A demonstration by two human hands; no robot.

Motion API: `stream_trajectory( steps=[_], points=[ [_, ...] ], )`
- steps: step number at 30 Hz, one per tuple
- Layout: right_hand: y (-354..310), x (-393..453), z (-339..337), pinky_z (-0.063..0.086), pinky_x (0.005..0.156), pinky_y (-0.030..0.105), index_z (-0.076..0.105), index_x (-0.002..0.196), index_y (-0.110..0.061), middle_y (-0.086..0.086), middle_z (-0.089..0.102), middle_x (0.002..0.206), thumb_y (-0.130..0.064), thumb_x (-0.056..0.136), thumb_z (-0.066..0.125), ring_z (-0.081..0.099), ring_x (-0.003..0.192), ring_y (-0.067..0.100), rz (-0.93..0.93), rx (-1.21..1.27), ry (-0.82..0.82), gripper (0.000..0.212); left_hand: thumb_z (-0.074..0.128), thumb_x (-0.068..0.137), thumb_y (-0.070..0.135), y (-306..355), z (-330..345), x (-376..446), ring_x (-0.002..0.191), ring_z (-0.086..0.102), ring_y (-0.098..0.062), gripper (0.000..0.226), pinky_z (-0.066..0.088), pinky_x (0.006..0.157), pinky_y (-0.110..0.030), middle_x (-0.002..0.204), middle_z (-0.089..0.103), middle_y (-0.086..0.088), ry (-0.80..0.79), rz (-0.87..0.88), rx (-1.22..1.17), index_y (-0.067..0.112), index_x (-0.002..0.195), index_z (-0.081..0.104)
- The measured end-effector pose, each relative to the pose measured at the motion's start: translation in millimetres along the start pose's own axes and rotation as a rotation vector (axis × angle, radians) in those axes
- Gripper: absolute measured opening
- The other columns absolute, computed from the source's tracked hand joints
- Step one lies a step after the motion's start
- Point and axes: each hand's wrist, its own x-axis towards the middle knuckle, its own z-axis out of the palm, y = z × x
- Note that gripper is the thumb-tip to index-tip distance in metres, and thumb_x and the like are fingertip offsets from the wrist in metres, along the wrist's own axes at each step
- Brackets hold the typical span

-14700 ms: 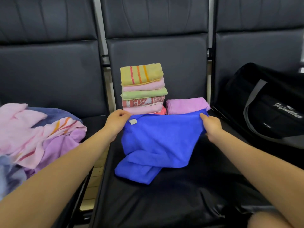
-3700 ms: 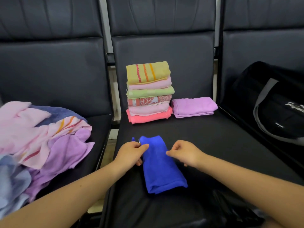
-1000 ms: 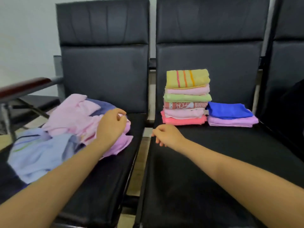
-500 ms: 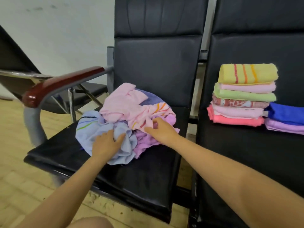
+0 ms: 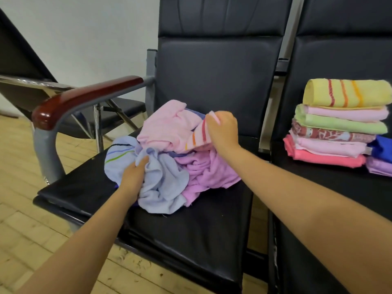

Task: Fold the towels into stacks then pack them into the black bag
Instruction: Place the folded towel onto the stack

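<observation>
Right hand [image 5: 222,132] now lifting striped towel [image 5: 198,135]

No readable text, label, brand, number or sign anywhere in view. Only a small pale tag [image 5: 368,150] poking out of the folded towels at the right edge, too small and blurred to read. Woven stripes and a printed red-and-white pattern on some towels, but no letters among them.
</observation>
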Motion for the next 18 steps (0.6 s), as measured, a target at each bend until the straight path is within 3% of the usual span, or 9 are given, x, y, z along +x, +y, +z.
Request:
stream_trajectory(
  steps=[2,4,6,9,11,13,15,18],
  points=[
    [-11.4,15.2,4.6,0.035,0.064,0.029,0.045,0.068,-0.012,-0.002,0.044,0.068,-0.021,0.094,0.045,0.039,0.064,0.014,0.143,0.283,-0.046,0.027,0.039,0.103,0.033,-8.2,-2.1,7.8,0.078,0.056,-0.012,0.032,0.045,0.065,-0.014,0.107,0.062,-0.012,0.027,0.008,-0.07,0.014,0.122,0.055],
    [-17.1,23.0,17.5,0.035,0.062,0.028,0.042,0.07,-0.015,-0.004,0.045,0.069,-0.019,0.093,0.052,0.04,0.064,0.012,0.179,0.363,-0.086,0.025,0.039,0.102,0.037,-16.7,-2.1,14.2,0.077,0.056,-0.014,0.028,0.043,0.06,-0.016,0.095,0.063,-0.006,0.057,0.006,-0.159,0.018,0.112,0.058],
    [-12.2,25.2,39.3,0.037,0.071,0.028,0.049,0.089,-0.014,-0.001,0.055,0.085,-0.029,0.091,0.059,0.05,0.078,0.016,0.105,0.167,-0.194,0.018,0.046,0.099,0.039,-15.8,-1.1,14.2,0.079,0.059,-0.02,0.023,0.048,0.066,-0.027,0.085,0.063,-0.001,0.057,-0.047,-0.287,0.02,0.096,0.059],
    [13.6,17.6,74.9,0.042,0.088,0.036,0.042,0.133,-0.018,0.002,0.057,0.128,-0.057,0.081,0.064,0.053,0.113,0.025,-0.065,-0.348,-0.478,0.069,0.044,0.1,0.038,-14.9,2.7,19.3,0.08,0.059,-0.023,0.03,0.047,0.067,-0.028,0.08,0.062,-0.005,0.05,-0.019,-0.227,0.017,0.086,0.059],
    [25.9,11.7,95.3,0.043,0.084,0.037,0.046,0.133,-0.023,0.004,0.058,0.129,-0.066,0.081,0.056,0.056,0.113,0.028,-0.157,-0.526,-0.526,0.068,0.039,0.102,0.036,-15.9,3.8,23.5,0.075,0.055,-0.021,0.035,0.042,0.061,-0.021,0.074,0.058,-0.007,0.065,0.001,-0.175,0.01,0.089,0.059],
    [29.9,13.8,102.9,0.044,0.089,0.039,0.053,0.129,-0.027,0.005,0.061,0.125,-0.064,0.087,0.048,0.058,0.111,0.03,-0.156,-0.492,-0.547,0.057,0.041,0.101,0.036,-14.9,4.3,22.3,0.07,0.053,-0.017,0.036,0.04,0.058,-0.02,0.072,0.056,-0.007,0.072,0.005,-0.183,0.006,0.091,0.059],
    [26.7,20.5,94.6,0.045,0.094,0.041,0.058,0.126,-0.025,0.005,0.064,0.119,-0.055,0.088,0.054,0.058,0.109,0.028,-0.072,-0.283,-0.617,0.048,0.045,0.099,0.037,-14.9,5.5,18.8,0.071,0.053,-0.017,0.037,0.04,0.058,-0.022,0.073,0.058,-0.008,0.085,0.007,-0.183,0.006,0.087,0.06],
    [9.2,24.3,64.3,0.05,0.073,0.033,0.062,0.103,-0.025,-0.004,0.064,0.087,-0.042,0.084,0.068,0.062,0.082,0.018,0.159,0.231,-0.633,0.026,0.048,0.099,0.036,-12.5,4.7,12.2,0.07,0.053,-0.016,0.036,0.041,0.058,-0.022,0.073,0.058,-0.007,0.08,0.018,-0.197,0.006,0.086,0.06]
  ],
)
